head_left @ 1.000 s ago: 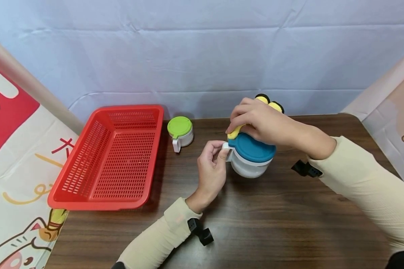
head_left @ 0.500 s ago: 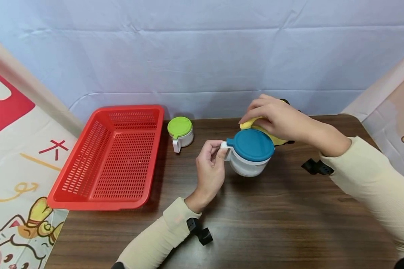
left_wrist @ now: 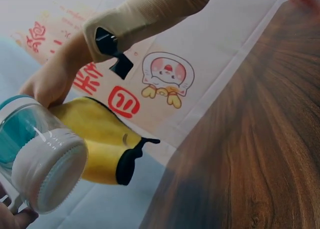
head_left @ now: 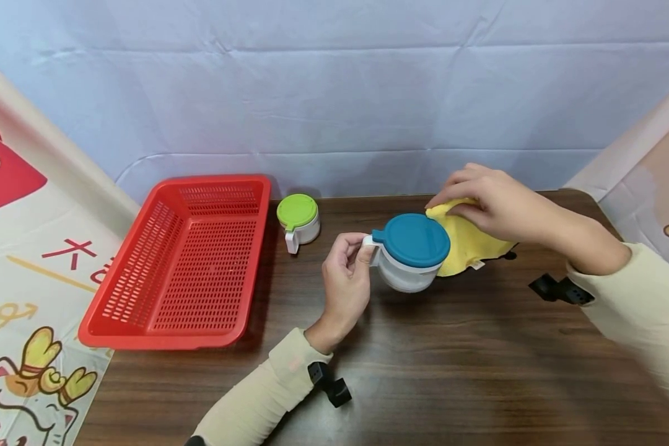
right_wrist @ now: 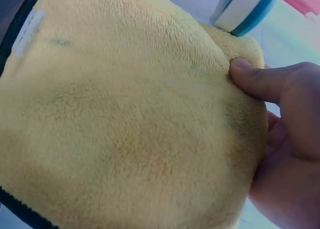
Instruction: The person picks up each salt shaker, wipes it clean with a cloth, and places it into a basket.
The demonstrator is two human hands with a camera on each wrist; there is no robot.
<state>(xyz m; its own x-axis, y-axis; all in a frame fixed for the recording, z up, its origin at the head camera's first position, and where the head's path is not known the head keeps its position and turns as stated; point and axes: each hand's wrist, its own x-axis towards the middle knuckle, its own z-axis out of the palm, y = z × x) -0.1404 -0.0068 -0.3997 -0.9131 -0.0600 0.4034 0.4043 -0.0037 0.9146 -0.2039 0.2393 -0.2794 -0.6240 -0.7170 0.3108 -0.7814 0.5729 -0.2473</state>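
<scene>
A clear jar [head_left: 407, 272] with a blue lid [head_left: 416, 240] is held up by its white handle, which my left hand [head_left: 347, 285] pinches between thumb and fingers. In the left wrist view the jar's white base [left_wrist: 50, 169] shows, tilted toward the camera. My right hand [head_left: 493, 201] pinches the edge of a yellow cloth [head_left: 468, 244] just right of the lid. The cloth hangs behind the jar, its dark trim and a small white tag showing. Up close in the right wrist view, the fuzzy cloth [right_wrist: 130, 109] fills most of the picture, with the thumb on its edge.
A red plastic basket [head_left: 251, 272] stands at the left of the dark wooden table [head_left: 451, 371]. Between basket and jar sits a smaller jar with a green lid [head_left: 298, 210], its white handle facing front. A pale cloth backdrop [head_left: 334, 99] closes off the far side.
My right hand has moved right with the yellow cloth, off the blue lid, and the cloth now hangs spread out. The left hand and the jar have shifted only slightly left.
</scene>
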